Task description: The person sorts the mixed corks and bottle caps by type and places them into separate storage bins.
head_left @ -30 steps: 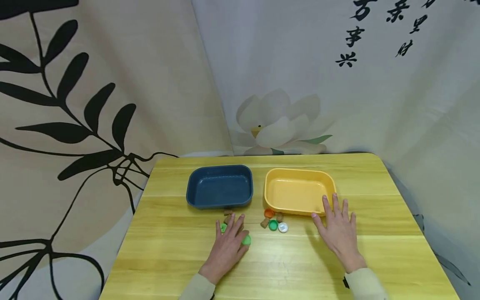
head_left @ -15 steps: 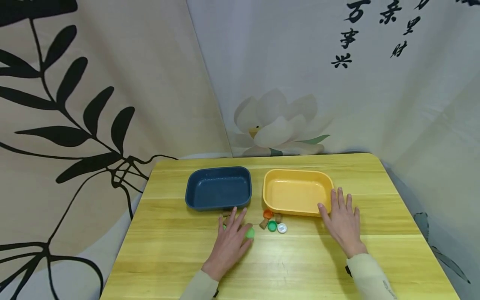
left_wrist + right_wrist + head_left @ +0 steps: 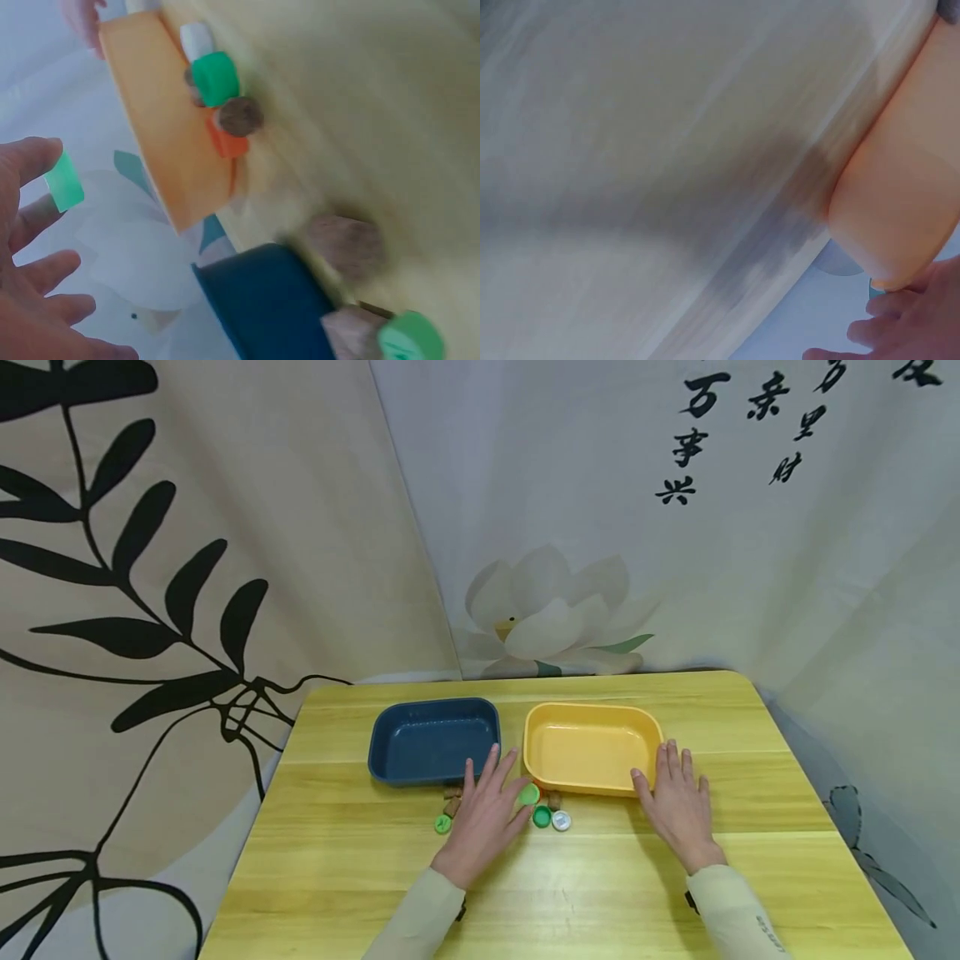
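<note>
My left hand (image 3: 483, 827) pinches a light green bottle cap (image 3: 64, 184) between thumb and index finger, lifted over the table. Its other fingers spread toward the dark blue tray (image 3: 435, 741). At the right end of the yellow tray (image 3: 592, 747), my right hand (image 3: 681, 810) rests with its fingers extended along the corner; the right wrist view shows the fingertips at the tray's rim. Before the yellow tray sit a darker green cap (image 3: 542, 816), a white cap (image 3: 561, 820), an orange cap (image 3: 227, 142) and brown cork-like pieces (image 3: 240, 116).
Left of my left hand, another light green cap (image 3: 442, 824) lies by brown pieces (image 3: 346, 244) in front of the blue tray. Everything stands on a wooden table (image 3: 585, 893). A printed curtain (image 3: 322, 527) hangs behind the table's far edge.
My left hand has moved right and forward with the light green cap, uncovering the other green cap and brown pieces. My right hand has shifted slightly along the yellow tray's corner.
</note>
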### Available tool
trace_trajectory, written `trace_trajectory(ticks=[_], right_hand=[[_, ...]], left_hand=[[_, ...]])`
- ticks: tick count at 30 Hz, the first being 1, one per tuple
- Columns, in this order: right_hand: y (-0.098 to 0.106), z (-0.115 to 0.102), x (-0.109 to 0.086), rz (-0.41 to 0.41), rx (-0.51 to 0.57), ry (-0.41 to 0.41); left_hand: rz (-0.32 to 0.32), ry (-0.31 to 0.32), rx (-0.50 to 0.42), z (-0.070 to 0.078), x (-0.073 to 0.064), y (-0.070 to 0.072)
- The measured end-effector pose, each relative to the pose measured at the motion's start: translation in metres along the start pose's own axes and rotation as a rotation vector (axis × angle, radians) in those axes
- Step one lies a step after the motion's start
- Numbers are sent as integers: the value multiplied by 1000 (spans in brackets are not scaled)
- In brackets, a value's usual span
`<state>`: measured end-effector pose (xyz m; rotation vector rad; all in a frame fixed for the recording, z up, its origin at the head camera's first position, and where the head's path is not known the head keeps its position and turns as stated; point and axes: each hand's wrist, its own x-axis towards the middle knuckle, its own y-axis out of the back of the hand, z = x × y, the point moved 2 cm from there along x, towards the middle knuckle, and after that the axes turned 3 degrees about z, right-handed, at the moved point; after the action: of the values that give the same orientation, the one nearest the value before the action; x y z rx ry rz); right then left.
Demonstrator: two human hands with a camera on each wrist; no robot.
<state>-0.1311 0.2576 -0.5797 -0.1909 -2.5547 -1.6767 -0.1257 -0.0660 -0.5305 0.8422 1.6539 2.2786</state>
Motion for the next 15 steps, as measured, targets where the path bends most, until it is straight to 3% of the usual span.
trace_trajectory(ticks=[7,15], right_hand=[[-3,1,0,-9,1,2],[-2,0,0,-18,-8,2]], left_hand=[[-1,11,-17,7,34,0],[8,-19,32,12,68,-9]])
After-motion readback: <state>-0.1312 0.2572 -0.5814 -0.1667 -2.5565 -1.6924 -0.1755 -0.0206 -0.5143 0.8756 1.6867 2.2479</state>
